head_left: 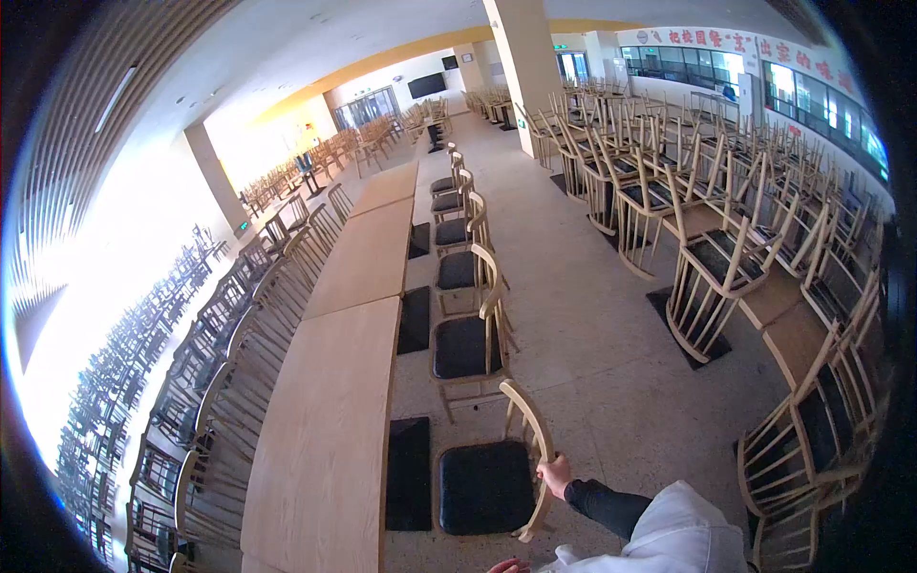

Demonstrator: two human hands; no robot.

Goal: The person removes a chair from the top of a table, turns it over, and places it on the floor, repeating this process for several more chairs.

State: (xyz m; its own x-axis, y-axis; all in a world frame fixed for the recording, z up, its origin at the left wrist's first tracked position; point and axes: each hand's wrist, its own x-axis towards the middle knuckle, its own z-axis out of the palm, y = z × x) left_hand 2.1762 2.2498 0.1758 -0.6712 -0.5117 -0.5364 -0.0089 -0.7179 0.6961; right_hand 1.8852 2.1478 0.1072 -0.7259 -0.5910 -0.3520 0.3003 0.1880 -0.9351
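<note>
My right hand (554,475) is closed around the curved backrest of a wooden chair with a black padded seat (487,487). This chair stands upright at the right side of a long wooden table (334,411), its seat facing the tabletop. Only a small part of my left hand (509,567) shows at the bottom edge, so its fingers cannot be made out. Just beyond the held chair stands another chair of the same kind (466,346), first in a row along the table.
Left of the table runs another row of chairs (258,353). Across the aisle floor (611,382), chairs are stacked upside down (726,258) on tables. A square pillar (521,67) rises farther back. Black table bases (409,477) show beneath the tabletop's edge.
</note>
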